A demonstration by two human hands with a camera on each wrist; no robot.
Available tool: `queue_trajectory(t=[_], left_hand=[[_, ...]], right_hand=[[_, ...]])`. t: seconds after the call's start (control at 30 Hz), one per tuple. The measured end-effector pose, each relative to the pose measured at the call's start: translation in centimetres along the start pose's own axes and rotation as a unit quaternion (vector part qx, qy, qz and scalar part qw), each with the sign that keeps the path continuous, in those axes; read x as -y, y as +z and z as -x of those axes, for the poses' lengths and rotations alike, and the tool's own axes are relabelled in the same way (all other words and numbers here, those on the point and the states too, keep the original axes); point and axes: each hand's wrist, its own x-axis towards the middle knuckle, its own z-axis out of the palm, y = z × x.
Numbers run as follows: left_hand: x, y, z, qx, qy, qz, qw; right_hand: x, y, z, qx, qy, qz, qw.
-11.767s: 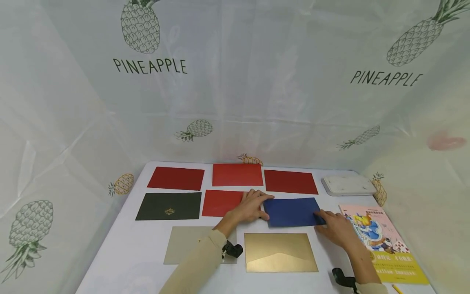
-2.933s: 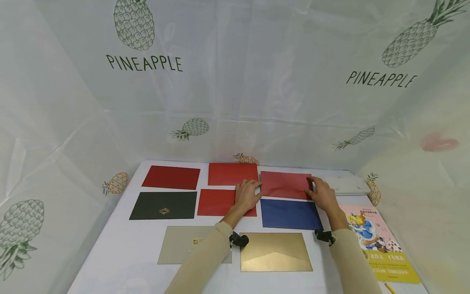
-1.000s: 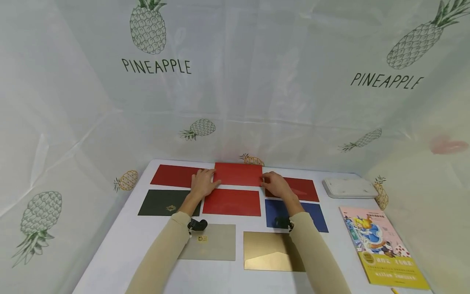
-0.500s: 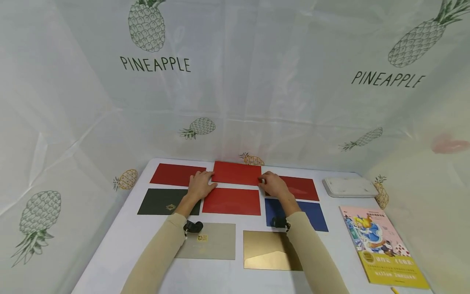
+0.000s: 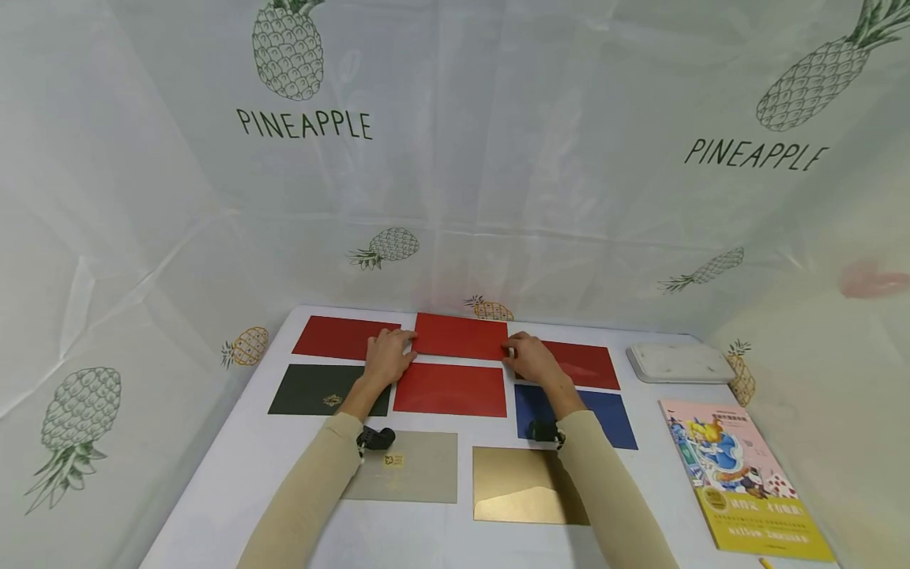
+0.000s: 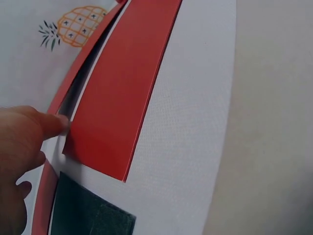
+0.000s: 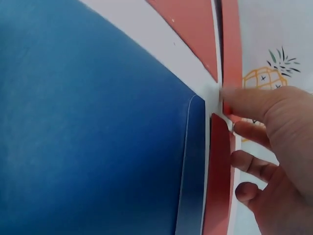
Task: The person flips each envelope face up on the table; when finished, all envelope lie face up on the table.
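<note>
Both hands are at the back row's middle red envelope [image 5: 462,336], its back edge overlapping the foot of the curtain. My left hand [image 5: 387,356] holds its left edge, and my right hand [image 5: 535,359] holds its right edge between thumb and fingers. In the left wrist view the envelope's raised edge [image 6: 68,83] bows up beside a fingertip. A second bright red envelope [image 5: 450,390] lies just in front. Dark red envelopes lie at left [image 5: 337,337] and right [image 5: 586,365], partly under the hands. A dark green envelope [image 5: 306,389] and a blue envelope [image 5: 611,415] lie below the forearms.
Nearer me lie a grey-beige envelope [image 5: 419,478] and a gold envelope [image 5: 519,494], partly under the sleeves. At right are a white case [image 5: 678,363], an illustrated book [image 5: 739,474] and a yellow pencil tip [image 5: 765,563]. A pineapple-print curtain [image 5: 498,158] stands behind the table.
Both hands moved from the blue envelope to the right dark red one, then to the middle red one. Over the last second that envelope has tilted slightly, its right side nearer me.
</note>
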Motion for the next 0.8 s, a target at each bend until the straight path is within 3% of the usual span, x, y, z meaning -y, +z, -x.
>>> queue_trajectory(t=[0.47,0.67,0.8], left_hand=[[0.6,-0.2,0.3,-0.006,0.011,0.016,0.9998],[1.2,-0.4,0.4,0.006,0.022,0.033,0.9992],[1.7,-0.3,0.3,0.01,0.008,0.076,0.997]], right_hand=[[-0.3,0.1,0.2,0.01,0.023,-0.015,0.9996],[-0.3,-0.4,0.6,-0.018,0.012,-0.045,0.9988],[-0.3,-0.8,0.8,-0.045,0.021,-0.068,0.9964]])
